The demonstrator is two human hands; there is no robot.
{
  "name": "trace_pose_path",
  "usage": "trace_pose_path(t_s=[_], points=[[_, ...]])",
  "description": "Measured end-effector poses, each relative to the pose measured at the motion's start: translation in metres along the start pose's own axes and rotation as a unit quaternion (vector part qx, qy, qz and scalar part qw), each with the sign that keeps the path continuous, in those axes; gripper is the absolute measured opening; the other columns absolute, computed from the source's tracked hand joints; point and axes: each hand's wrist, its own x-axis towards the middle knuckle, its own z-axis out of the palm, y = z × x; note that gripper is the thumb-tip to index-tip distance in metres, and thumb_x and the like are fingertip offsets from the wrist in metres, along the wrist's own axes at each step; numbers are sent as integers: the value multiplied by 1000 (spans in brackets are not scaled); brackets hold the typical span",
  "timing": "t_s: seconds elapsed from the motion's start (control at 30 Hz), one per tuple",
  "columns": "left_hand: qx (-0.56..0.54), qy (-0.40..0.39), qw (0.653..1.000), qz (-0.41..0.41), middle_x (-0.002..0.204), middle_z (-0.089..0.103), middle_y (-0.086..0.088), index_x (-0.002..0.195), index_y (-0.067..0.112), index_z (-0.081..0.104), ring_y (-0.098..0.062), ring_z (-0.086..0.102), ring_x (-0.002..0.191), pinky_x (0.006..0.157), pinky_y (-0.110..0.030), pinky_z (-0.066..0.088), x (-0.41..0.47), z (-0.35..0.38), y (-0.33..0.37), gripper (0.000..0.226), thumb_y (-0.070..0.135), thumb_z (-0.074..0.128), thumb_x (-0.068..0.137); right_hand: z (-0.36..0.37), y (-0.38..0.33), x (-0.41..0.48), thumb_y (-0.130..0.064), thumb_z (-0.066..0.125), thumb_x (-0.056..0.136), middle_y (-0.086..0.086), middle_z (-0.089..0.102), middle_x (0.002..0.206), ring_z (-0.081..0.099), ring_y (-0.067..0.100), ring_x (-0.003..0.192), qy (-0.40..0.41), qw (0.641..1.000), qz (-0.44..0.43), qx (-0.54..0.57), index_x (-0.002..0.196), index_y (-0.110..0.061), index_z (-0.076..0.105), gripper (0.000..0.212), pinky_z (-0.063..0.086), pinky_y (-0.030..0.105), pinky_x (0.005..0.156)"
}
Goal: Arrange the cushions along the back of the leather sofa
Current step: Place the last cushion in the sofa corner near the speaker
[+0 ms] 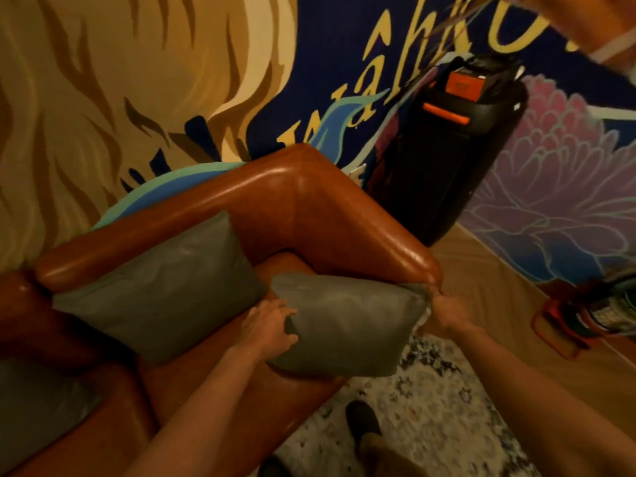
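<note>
Two bare forearms come up from the bottom edge, one per side. Left hand point(266, 327) is clamped on the left edge of a grey cushion point(347, 325), fingers curled over the front and thumb underneath. Right hand point(444, 311) pinches that same cushion's right corner, so both hands are closed on the one pillow. It's held at the front right end of the brown leather sofa point(275, 187), just in front of the right armrest point(378, 235) and overhanging the seat edge. Can't tell if its bottom actually rests on the seat.

Cushion count: three grey ones that I can see. The held one, a second cushion point(161, 290) already leaning upright against the backrest just to its left, and a third cushion point(38, 411) down in the near-left corner, mostly dark and cut off by the frame. The second one sits close to the held one but I wouldn't swear they touch.

One dark shoe point(361, 421) shows on the patterned rug point(430, 407) near the bottom. Far right of the sofa stands one tall black speaker point(444, 160) with orange trim, against a painted wall mural point(103, 98). On the floor at the right edge there's a red thing, too blurry to name.
</note>
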Motion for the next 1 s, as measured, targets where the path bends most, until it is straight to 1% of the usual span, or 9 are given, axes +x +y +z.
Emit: trace_pose_path(t_s=[0.13,0.2,0.33,0.53,0.67,0.77,0.83,0.9,1.0], points=[[13,-19,1000,-7,156,45,4,146,33,48,-19,36,145,117,-38,27,33,8,53,69,49,72,83,-1,38,18,-38,94,77,3,69,122,67,29,115,-29,982,63,178,125,-15,65,59,54,37,98],[4,-44,999,-22,157,43,0,150,31,43,-21,35,146,119,-38,25,50,15,82,74,46,73,84,5,53,31,-29,96,77,4,69,109,66,26,104,-19,944,97,314,98,-19,66,38,54,39,95],[-5,-79,996,-34,162,33,-3,157,25,32,-22,27,150,122,-35,18,75,33,131,82,40,73,87,16,65,68,-40,92,80,5,74,98,69,25,102,-26,882,127,453,80,-24,67,30,54,41,100],[3,-89,995,-51,167,18,-5,161,25,12,-24,15,154,125,-40,12,89,50,168,110,41,82,78,21,49,97,-28,77,96,20,78,95,73,31,89,-60,898,117,419,76,-8,77,28,60,48,92],[-22,-22,999,-40,170,2,7,160,35,-4,-17,-4,157,125,-55,10,90,45,169,148,64,89,49,-7,15,89,-30,79,93,-1,78,77,77,22,82,-126,911,-19,393,69,-18,79,27,63,46,89],[-56,45,997,-32,167,8,20,158,42,-3,-12,-2,156,123,-59,11,85,24,166,155,80,80,34,-43,-31,68,-33,78,91,3,75,70,75,24,79,-110,924,-187,314,68,-11,74,32,60,45,82],[-83,98,991,-46,163,25,19,157,44,14,-13,15,154,121,-57,20,78,8,158,144,80,79,34,-65,-64,50,-38,78,90,5,76,74,74,20,78,-75,924,-275,256,75,-9,77,32,56,41,74],[-124,168,974,-89,140,60,7,138,39,50,-22,52,133,106,-48,43,66,-4,143,106,71,80,41,-80,-92,30,-41,80,89,1,73,74,73,19,82,-46,915,-338,213,76,-12,77,32,50,34,69],[-138,260,944,-149,83,73,-5,82,20,66,-32,70,84,67,-38,49,40,-9,120,46,59,67,59,-73,-121,5,-49,84,85,-3,81,92,74,16,100,-53,895,-401,189,90,-23,83,27,48,34,99]])
